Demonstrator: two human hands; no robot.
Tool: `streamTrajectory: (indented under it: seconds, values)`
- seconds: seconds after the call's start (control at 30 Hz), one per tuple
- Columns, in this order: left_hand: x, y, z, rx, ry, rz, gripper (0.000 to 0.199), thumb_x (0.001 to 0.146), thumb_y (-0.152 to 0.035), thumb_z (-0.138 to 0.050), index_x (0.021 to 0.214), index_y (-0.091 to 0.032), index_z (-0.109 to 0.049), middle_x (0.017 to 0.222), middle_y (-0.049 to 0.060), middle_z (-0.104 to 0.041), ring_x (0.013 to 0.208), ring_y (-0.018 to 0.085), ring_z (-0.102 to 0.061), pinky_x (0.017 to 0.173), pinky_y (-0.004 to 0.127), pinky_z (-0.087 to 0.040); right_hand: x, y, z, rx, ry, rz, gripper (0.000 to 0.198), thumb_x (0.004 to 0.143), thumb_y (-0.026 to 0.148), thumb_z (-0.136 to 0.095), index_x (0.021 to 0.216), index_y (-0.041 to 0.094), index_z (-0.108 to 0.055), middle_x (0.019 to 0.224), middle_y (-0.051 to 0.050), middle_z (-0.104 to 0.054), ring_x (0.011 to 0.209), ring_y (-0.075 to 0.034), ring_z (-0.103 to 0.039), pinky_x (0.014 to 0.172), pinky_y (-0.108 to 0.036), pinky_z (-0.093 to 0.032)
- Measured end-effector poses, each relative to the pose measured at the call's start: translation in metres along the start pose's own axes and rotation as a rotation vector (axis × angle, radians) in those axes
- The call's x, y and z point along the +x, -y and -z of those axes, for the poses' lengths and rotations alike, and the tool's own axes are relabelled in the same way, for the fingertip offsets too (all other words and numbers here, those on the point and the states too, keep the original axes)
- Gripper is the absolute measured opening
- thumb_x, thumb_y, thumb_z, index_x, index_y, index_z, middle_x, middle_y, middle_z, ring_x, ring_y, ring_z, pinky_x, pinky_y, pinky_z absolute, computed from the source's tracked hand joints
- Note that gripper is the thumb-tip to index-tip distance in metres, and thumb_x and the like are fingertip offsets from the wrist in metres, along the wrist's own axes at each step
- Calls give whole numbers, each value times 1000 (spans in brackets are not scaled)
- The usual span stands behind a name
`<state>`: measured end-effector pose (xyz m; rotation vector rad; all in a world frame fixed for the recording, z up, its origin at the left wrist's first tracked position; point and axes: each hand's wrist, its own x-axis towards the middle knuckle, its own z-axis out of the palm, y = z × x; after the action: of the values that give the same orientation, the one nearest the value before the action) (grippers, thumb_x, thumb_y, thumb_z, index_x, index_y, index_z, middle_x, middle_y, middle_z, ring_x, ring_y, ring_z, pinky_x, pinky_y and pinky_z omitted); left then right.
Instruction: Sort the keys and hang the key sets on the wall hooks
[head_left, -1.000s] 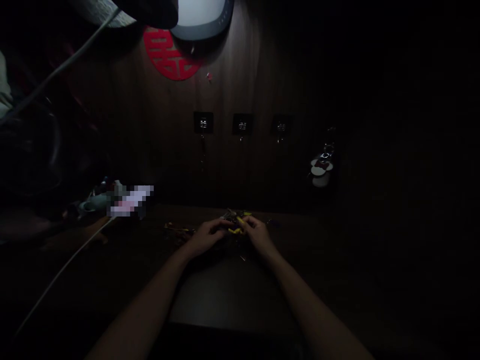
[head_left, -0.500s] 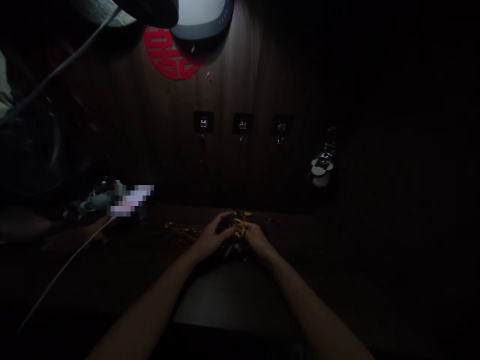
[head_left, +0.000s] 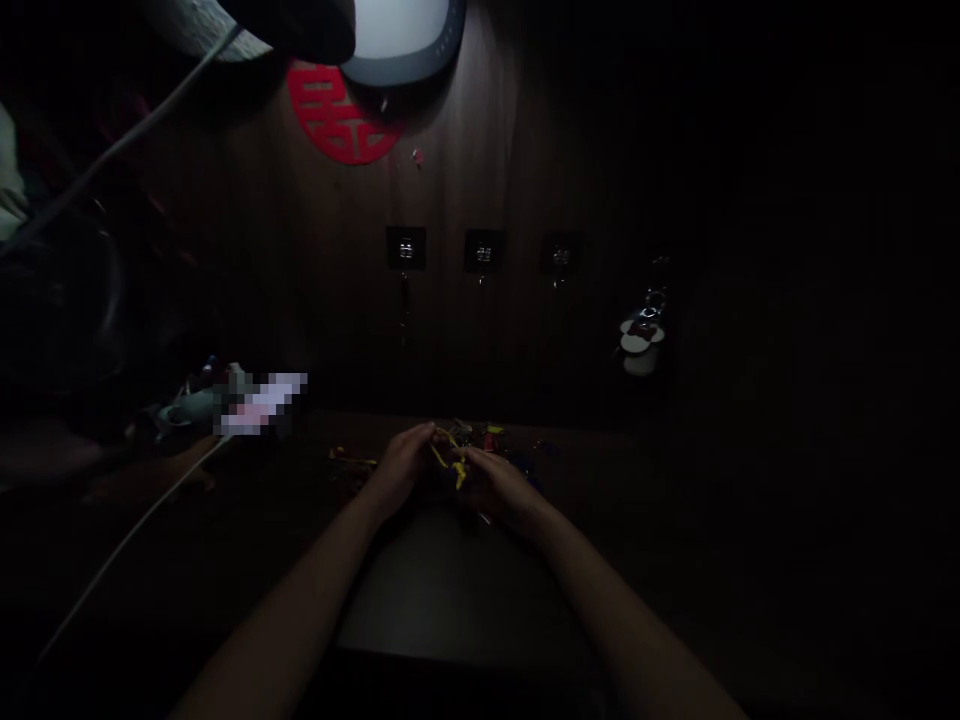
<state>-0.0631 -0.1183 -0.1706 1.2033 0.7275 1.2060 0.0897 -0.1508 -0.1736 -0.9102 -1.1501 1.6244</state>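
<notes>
A thin yellow strip, like a ribbon or cord (head_left: 460, 473), stretches between my hands over the dark table (head_left: 427, 595). My left hand (head_left: 403, 462) is closed on its left end, fingers bent and thumb toward the middle. My right hand (head_left: 501, 482) pinches it from the other side. Small mixed pieces lie under and behind the hands, among them a red and yellow bit (head_left: 492, 432) and dark blue ones (head_left: 529, 467). Another yellow piece (head_left: 341, 454) rests left of my left hand. Dim light hides the finer detail.
A lit, pixelated device (head_left: 262, 403) with a white cable (head_left: 142, 528) is at left, beside a pale green object (head_left: 191, 408). Hooks (head_left: 484, 252) and a keychain (head_left: 641, 335) are on the back panel. A lamp (head_left: 405, 40) hangs above a red paper-cut (head_left: 345, 120).
My left hand has moved left, away from the right one, and the yellow strip now spans the wider gap. The right hand has shifted slightly left and down.
</notes>
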Motion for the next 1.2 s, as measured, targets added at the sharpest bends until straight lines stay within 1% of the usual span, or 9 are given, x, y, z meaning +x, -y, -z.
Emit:
streamTrajectory:
  seconds: [0.13, 0.23, 0.3, 0.4, 0.53, 0.77, 0.9, 1.0, 1.2]
  values:
    - [2, -6, 4, -121, 12, 62, 39, 77, -47, -47, 94, -15, -63, 97, 9, -67, 90, 20, -61, 78, 30, -47, -1, 2, -2, -14, 47, 26, 42, 68, 44, -62, 102, 22, -52, 64, 4, -57, 49, -9, -54, 44, -20, -37]
    - [1, -10, 6, -85, 11, 22, 39, 77, -43, -46, 104, -18, -60, 116, 8, -60, 102, 21, -57, 82, 32, -46, 3, 0, 0, -81, 5, 57, 48, 58, 39, -72, 98, 21, -51, 63, 5, -56, 47, -8, -53, 44, -20, -38]
    - [2, -11, 5, -69, -12, -34, 37, 75, -39, -51, 105, -19, -59, 122, 7, -56, 105, 21, -56, 83, 32, -47, 6, -1, 2, -127, -32, 69, 45, 59, 42, -70, 93, 18, -53, 57, 6, -54, 45, -7, -51, 41, -18, -36]
    - [4, -11, 4, -74, -86, -76, 38, 70, -37, -62, 102, -17, -60, 117, 9, -60, 100, 21, -59, 81, 31, -47, 7, 0, 3, -186, -64, 85, 38, 65, 50, -62, 81, 16, -54, 54, 5, -53, 39, -5, -46, 35, -15, -31]
    - [9, -18, 2, -36, -194, -94, 40, 63, -38, -69, 96, -16, -63, 101, 8, -67, 90, 19, -62, 76, 28, -48, 5, 2, 5, -253, -99, 42, 41, 69, 58, -52, 71, 17, -52, 50, 5, -51, 34, -5, -40, 27, -13, -24]
    - [27, -52, 2, 41, -243, -190, 43, 60, -42, -70, 96, -19, -65, 89, 4, -68, 74, 13, -63, 68, 24, -48, 7, 2, 9, -220, -72, 95, 45, 72, 54, -50, 98, 18, -57, 61, 3, -55, 40, -6, -45, 30, -14, -28]
    - [47, -81, 7, 149, -300, -327, 41, 61, -41, -69, 94, -17, -65, 86, 4, -67, 75, 14, -62, 68, 26, -47, 9, 1, 12, -255, -91, 121, 45, 71, 54, -51, 96, 17, -59, 59, 3, -55, 41, -6, -45, 35, -16, -29]
    - [65, -106, 10, 271, -332, -466, 32, 67, -38, -63, 91, -18, -66, 84, 2, -67, 75, 14, -62, 68, 26, -47, 12, -1, 14, -271, -99, 158, 45, 71, 55, -51, 94, 17, -59, 58, 3, -56, 42, -6, -46, 38, -17, -30]
    - [95, -144, 6, 494, -446, -717, 21, 72, -27, -55, 87, -15, -64, 84, 2, -66, 80, 15, -60, 72, 25, -46, 14, -3, 14, -294, -103, 192, 46, 71, 55, -50, 93, 15, -58, 55, 4, -55, 40, -5, -44, 39, -18, -29]
